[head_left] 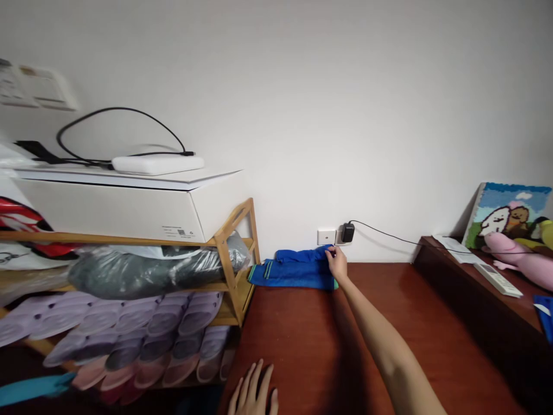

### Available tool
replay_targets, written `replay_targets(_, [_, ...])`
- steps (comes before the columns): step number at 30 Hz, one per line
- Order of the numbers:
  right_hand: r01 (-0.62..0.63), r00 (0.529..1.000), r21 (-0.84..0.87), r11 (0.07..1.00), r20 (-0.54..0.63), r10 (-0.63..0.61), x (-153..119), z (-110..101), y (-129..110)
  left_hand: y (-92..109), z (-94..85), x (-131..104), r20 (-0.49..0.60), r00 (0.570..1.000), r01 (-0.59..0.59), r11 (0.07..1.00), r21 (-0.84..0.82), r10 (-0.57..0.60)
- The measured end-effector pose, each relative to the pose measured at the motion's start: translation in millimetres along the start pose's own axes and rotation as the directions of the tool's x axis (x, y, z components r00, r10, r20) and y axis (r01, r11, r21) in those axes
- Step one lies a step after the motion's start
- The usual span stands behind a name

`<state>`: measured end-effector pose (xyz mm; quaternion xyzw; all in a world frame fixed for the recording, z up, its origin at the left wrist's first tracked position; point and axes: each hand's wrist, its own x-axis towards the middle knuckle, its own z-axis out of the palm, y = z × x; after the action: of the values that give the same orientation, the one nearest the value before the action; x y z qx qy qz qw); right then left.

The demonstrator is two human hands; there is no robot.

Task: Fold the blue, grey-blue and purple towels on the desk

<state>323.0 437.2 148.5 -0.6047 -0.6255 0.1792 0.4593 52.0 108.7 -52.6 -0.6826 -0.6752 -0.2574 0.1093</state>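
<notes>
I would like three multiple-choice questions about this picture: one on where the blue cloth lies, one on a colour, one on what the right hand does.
1. Where does the blue cloth lie?
A. against the wall
B. on the rack
C. on the white box

2. What colour is the plug?
A. white
B. black
C. red

3. What is the right hand doing?
A. touching the cloth's edge
B. holding the cable
C. resting flat

Answers: 1 A, it sits below the socket; 2 B, dark against the white wall; 3 A, its fingers meet the cloth.

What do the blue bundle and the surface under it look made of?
Blue bundle: soft folded fabric, matte, with a lighter striped edge; probably a towel. Surface: reddish-brown wood or wood veneer, glossy, showing soft reflections. The right hand touches the bundle.
</notes>
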Motion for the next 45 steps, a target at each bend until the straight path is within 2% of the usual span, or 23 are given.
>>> replay_targets(2, [0.169,0.986,0.034,0.985,0.006,-0.169,-23,-7,-3,3,-3.2,2,-0.020,1.000,-0.005,1.000,0.005,0.006])
replay_targets(4, [0.341,0.935,0.020,0.940,0.094,-0.342,-50,-16,7,7,-7.3,5,-0.028,1.000,-0.002,1.000,0.003,0.002])
replay_targets(6, [0.412,0.892,-0.061,0.909,0.234,-0.388,-76,-26,26,10,-11.9,7,-0.021,1.000,0.014,1.000,0.004,-0.013])
replay_targets(8, [0.376,0.897,-0.176,0.910,0.315,-0.310,-95,-33,43,13,-16.0,9,-0.011,1.000,0.020,1.000,0.016,-0.020])
replay_targets(12, [0.288,0.925,-0.226,0.930,0.317,-0.210,-104,-36,54,17,-21.2,11,-0.011,1.000,-0.001,0.999,0.045,0.002])
replay_targets(18, [0.107,0.969,-0.179,0.978,0.238,-0.062,-68,-18,41,17,-22.5,11,-0.043,0.999,-0.023,0.996,0.087,0.027])
replay_targets(22, [-0.014,0.978,-0.161,0.987,0.201,0.046,-43,-6,34,12,-16.3,9,-0.057,0.998,-0.029,0.995,0.099,0.035])
replay_targets(28, [-0.129,0.969,-0.090,0.988,0.199,0.144,-37,4,11,9,-11.5,6,-0.037,0.999,-0.017,0.997,0.071,0.020])
replay_targets(30, [-0.114,0.975,-0.022,0.993,0.189,0.116,-37,-1,-7,13,-14.3,6,-0.030,1.000,0.001,0.999,0.051,0.001])
replay_targets(32, [-0.071,0.983,0.057,0.996,0.171,0.060,-37,-13,-37,17,-18.6,7,-0.024,1.000,0.016,0.999,0.039,-0.015])
replay_targets(35, [0.103,0.984,0.297,0.949,0.110,-0.141,-43,-54,-105,22,-25.5,9,-0.010,0.999,0.034,0.999,0.033,-0.034])
replay_targets(37, [0.285,0.934,0.521,0.804,0.038,-0.356,-54,-93,-159,24,-29.6,11,0.009,0.999,0.043,0.999,0.019,-0.043])
replay_targets(39, [0.392,0.859,0.592,0.704,0.039,-0.511,-69,-134,-211,26,-33.6,14,0.033,0.998,0.051,0.999,-0.005,-0.051])
replay_targets(42, [0.396,0.761,0.568,0.721,0.236,-0.604,-93,-189,-268,29,-42.1,21,0.065,0.996,0.072,0.996,-0.062,-0.067])
replay_targets(45, [0.314,0.748,0.604,0.732,0.317,-0.583,-119,-241,-294,33,-56.0,29,0.076,0.993,0.108,0.977,-0.182,-0.095])
